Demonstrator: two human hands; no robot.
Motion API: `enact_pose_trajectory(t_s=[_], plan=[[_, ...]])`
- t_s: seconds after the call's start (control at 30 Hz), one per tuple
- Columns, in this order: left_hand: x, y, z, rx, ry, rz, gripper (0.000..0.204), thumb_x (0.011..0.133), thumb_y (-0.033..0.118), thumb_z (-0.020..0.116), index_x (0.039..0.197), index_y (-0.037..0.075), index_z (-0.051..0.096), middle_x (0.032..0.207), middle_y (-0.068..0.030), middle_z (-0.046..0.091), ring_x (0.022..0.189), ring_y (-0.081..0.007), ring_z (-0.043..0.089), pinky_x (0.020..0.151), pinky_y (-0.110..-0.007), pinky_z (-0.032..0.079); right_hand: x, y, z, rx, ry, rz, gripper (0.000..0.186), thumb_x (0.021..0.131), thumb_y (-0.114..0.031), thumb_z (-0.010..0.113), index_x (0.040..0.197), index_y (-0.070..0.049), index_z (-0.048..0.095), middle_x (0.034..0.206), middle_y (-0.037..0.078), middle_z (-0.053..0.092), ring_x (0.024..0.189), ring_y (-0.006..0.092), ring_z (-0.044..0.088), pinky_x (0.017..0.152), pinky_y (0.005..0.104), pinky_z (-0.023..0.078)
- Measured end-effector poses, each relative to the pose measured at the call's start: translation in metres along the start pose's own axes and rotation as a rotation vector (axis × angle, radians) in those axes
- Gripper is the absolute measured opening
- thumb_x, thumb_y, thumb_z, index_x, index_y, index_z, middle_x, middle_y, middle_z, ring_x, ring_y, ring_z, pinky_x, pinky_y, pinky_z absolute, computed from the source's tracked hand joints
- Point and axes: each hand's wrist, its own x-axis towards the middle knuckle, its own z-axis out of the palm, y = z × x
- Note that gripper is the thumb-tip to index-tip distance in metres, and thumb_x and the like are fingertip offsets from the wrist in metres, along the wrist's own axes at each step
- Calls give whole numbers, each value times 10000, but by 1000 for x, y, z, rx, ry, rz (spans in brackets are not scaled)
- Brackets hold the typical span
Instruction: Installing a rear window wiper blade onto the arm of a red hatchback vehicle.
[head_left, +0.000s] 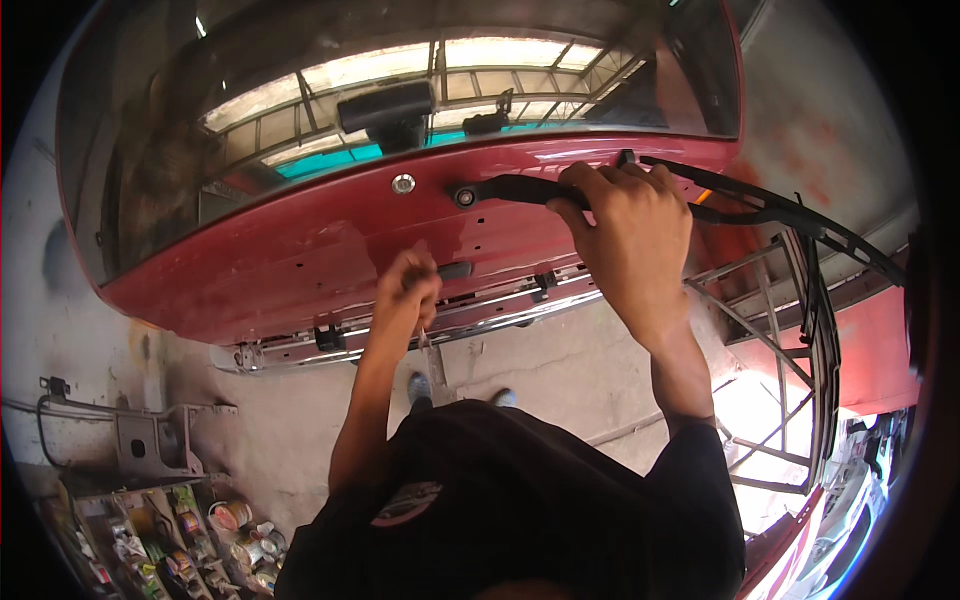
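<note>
Right hand on black wiper arm, left hand blurred

Right hand (638, 215) grasps black wiper arm (515, 188), fingers over top, thumb underneath. Arm's bolted end (464, 197) sits on red tailgate (230, 275), right of round lock (403, 184), below rear window (300, 85); other end runs out past the hand to the right. Left hand (403, 292) is near dark handle (456, 270), fingers bent, motion-blurred; can't tell if it holds anything. Metal frame (765, 325) at right, shelf of cans (95, 500) lower left.
</note>
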Motion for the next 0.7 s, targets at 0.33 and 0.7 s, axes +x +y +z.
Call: enact_pose_trajectory(t_s=[0.33, 0.7], plan=[[-122, -57, -12, 32, -137, -693, 327, 1035, 221, 376, 1191, 14, 576, 702, 15, 485, 600, -74, 436, 562, -251, 398, 2, -1, -7, 13, 20, -14, 185, 758, -283, 762, 864, -154, 682, 664, 27, 640, 621, 238, 611, 690, 359, 456], [4, -10, 36, 116, -72, 201, 298, 1037, 276, 445, 987, 16, 582, 677, 9, 540, 573, -55, 462, 524, -210, 360, 4, -3, -9, 4, 16, -5, 180, 761, -295, 762, 853, -159, 688, 624, 40, 609, 600, 246, 597, 689, 372, 445]])
